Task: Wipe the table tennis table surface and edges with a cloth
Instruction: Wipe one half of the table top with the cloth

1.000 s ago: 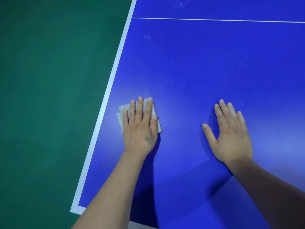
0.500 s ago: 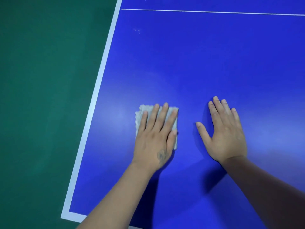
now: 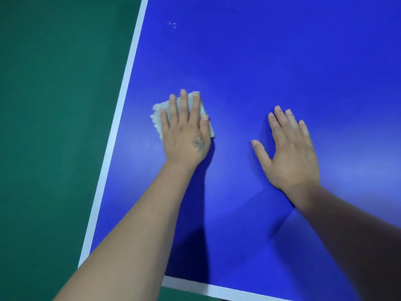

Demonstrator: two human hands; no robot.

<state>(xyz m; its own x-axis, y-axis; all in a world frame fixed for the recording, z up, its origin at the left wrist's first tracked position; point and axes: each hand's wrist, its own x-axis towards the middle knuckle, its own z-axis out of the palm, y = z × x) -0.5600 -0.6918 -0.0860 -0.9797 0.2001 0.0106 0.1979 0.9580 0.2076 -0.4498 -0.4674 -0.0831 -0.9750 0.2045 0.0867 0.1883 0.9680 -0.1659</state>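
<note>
The blue table tennis table [image 3: 271,61] fills most of the view, with a white line along its left edge [image 3: 123,101] and near edge. A small pale cloth [image 3: 157,114] lies flat on the blue surface a little right of the left edge line. My left hand [image 3: 185,131] presses down on the cloth with straight fingers and covers most of it. To the right, my right hand [image 3: 288,148] lies flat on the bare blue surface with fingers spread, holding nothing.
Green floor [image 3: 54,127] lies beyond the left edge of the table and below its near edge. A few small white specks [image 3: 172,24] sit on the blue surface far ahead of the cloth.
My left hand pushed the cloth right and then back left toward the edge line. The right hand stayed flat on the table. The view dipped, so the white centre line has left the frame.
</note>
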